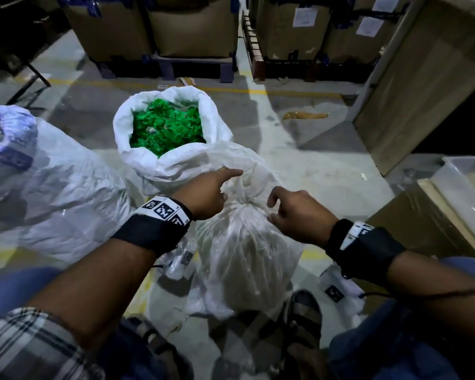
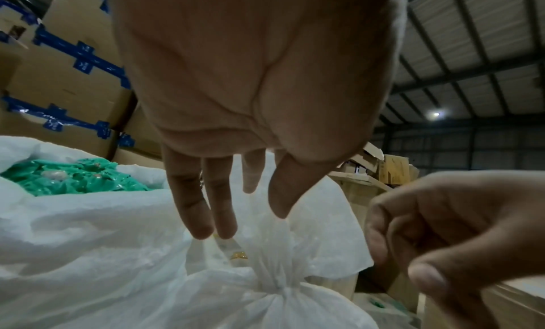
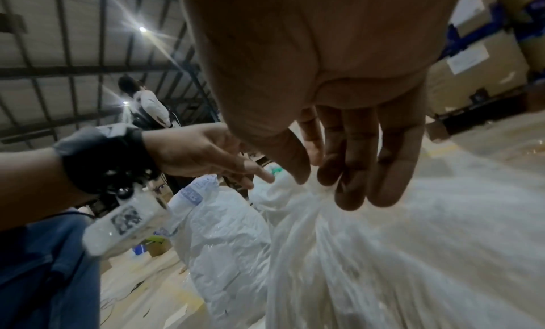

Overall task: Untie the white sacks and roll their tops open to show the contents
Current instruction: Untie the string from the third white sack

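Sacks crowd the left and far sides

The open white woven sack of green packets (image 1: 173, 127) touches the tied translucent sack (image 1: 244, 242) behind; a crumpled white sack (image 1: 61, 193) stands left; bare concrete floor (image 1: 313, 160) lies right, before the brown cardboard box (image 1: 422, 226).

Tied white sack (image 1: 242, 242) upright before the opened sack (image 1: 173, 157), seemingly touching.

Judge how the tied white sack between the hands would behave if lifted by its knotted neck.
The tied sack is probably floppy: its thin, crinkled film gathers into folds at the knot. It looks full and bulging, so it would likely sag and feel fairly heavy. The glossy film may be slippery for the left hand and right hand.
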